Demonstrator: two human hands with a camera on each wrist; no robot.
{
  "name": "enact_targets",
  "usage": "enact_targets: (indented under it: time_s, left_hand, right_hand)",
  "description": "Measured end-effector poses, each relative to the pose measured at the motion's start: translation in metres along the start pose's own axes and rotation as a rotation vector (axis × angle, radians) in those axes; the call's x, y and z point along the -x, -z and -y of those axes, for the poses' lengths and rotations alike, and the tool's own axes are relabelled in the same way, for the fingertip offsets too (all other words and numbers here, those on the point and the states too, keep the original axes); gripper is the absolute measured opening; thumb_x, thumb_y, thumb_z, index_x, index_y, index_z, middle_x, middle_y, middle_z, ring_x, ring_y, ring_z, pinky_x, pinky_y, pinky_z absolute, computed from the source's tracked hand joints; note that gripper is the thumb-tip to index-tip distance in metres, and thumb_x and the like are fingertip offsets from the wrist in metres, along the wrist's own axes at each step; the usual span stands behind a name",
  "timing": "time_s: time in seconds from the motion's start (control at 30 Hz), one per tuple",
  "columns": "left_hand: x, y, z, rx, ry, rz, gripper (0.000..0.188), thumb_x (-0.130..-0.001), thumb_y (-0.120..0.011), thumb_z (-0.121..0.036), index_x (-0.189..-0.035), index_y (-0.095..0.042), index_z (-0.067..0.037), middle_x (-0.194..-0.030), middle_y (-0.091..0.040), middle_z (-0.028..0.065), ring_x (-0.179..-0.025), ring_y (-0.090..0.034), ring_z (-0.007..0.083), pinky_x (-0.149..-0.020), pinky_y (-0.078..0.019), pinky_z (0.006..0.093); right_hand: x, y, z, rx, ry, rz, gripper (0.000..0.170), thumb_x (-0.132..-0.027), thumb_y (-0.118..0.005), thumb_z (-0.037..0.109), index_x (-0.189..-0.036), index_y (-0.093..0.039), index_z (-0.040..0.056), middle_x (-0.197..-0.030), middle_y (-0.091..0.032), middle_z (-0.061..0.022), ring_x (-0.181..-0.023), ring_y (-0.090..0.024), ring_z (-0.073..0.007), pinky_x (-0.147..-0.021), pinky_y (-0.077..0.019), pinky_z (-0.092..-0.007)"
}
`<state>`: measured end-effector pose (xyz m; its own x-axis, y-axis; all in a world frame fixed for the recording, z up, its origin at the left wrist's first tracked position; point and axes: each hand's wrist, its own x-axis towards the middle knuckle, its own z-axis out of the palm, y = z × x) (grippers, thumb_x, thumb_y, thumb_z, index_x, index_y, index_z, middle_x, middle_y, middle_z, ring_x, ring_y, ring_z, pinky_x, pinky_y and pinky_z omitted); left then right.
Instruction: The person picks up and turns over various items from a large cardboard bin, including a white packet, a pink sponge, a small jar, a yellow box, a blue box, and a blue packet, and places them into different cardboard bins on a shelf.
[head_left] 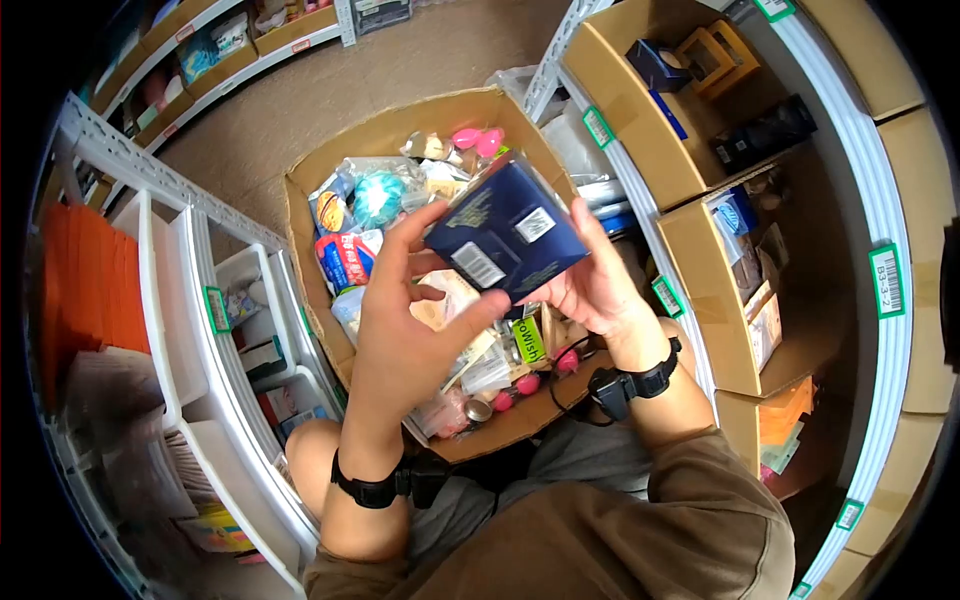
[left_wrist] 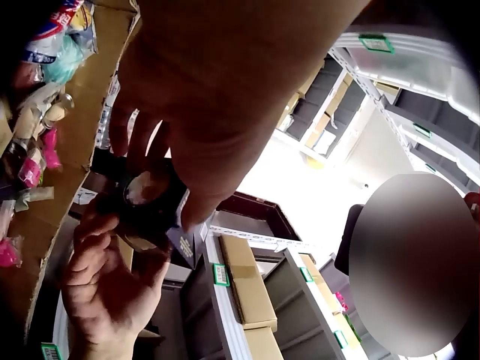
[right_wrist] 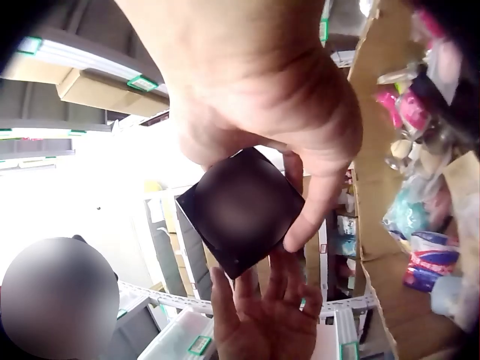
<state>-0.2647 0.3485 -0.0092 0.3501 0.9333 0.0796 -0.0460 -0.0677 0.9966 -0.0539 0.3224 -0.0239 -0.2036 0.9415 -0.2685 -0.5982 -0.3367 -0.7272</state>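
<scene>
A dark blue box [head_left: 508,228] with two white barcode labels is held tilted above a large open carton [head_left: 330,140]. My left hand [head_left: 405,320] grips its left side, thumb at the lower edge and fingers at the left corner. My right hand [head_left: 600,275] holds the right side, its thumb along the edge. In the right wrist view the box's dark face [right_wrist: 240,210] shows between my right hand [right_wrist: 262,90] above and my left hand [right_wrist: 266,322] below. The left wrist view shows the box [left_wrist: 180,240] partly hidden by my left hand [left_wrist: 202,97].
Packaged goods fill the carton, among them a teal bundle [head_left: 378,200] and a green packet [head_left: 528,340]. Shelving with cardboard bins [head_left: 690,290] stands at the right; white plastic bins [head_left: 180,310] and orange packets [head_left: 95,290] are at the left.
</scene>
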Motion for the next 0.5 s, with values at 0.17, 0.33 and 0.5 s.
enact_targets:
  time_s: [0.17,0.33,0.5]
  left_hand:
    - [0.004,-0.010,0.002,-0.229,-0.075,-0.080,0.093,-0.062,-0.089,-0.007,-0.141,-0.041,-0.006,-0.122,-0.057,0.0112,-0.094,-0.061,0.0181,-0.075,-0.0512,0.0291]
    - [-0.001,-0.011,0.002,-0.251,-0.173,-0.119,0.087,-0.062,-0.083,0.002,-0.140,-0.044,-0.005,-0.110,-0.062,0.0110,-0.083,-0.064,0.0168,-0.072,-0.0533,0.0282]
    - [0.002,-0.013,0.011,-0.024,-0.268,-0.041,0.088,-0.065,-0.080,0.008,-0.142,-0.038,-0.002,-0.129,-0.054,0.0151,-0.106,-0.063,0.0207,-0.083,-0.0555,0.0299]
  right_hand:
    - [0.000,0.024,-0.015,0.235,0.154,-0.090,0.060,-0.100,-0.056,0.039,-0.147,-0.035,0.0085,-0.125,-0.057,-0.0106,-0.106,-0.061,-0.0173,-0.085,-0.0542,-0.0316]
    - [0.018,-0.022,0.034,1.027,0.468,-0.088,0.086,-0.078,-0.083,0.021,-0.144,-0.033,0.0017,-0.140,-0.045,-0.0127,-0.130,-0.043,-0.0200,-0.109,-0.0348,-0.0353]
    - [0.009,-0.028,0.084,0.706,0.118,0.231,0.084,-0.074,-0.086,0.015,-0.141,-0.036,0.0007,-0.131,-0.054,-0.0095,-0.120,-0.051,-0.0166,-0.099,-0.0455,-0.0299]
